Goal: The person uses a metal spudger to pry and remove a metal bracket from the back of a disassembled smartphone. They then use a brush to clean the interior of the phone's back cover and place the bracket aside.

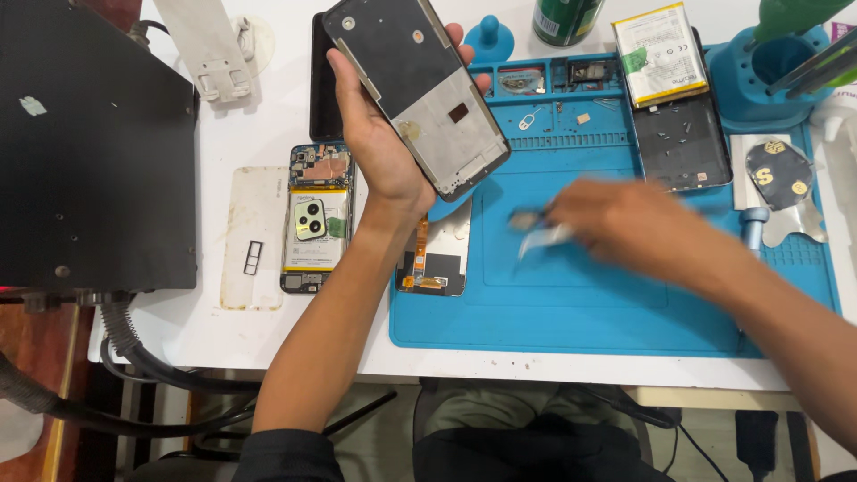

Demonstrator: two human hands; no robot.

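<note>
Your left hand (379,147) grips the phone frame (420,89) tilted above the worktop (241,134). Your blurred right hand (625,228) pinches something pale over the blue mat (580,303). A loosened grip could drop the frame onto the opened phone (315,219) below.

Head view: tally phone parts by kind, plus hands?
Phone frame in left hand: 1
Opened phones lying flat: 2
Loose batteries: 1
Screen panel on blue mat: 1
Clear back covers: 1
Blurred right hand: 1
Total: 7
</note>
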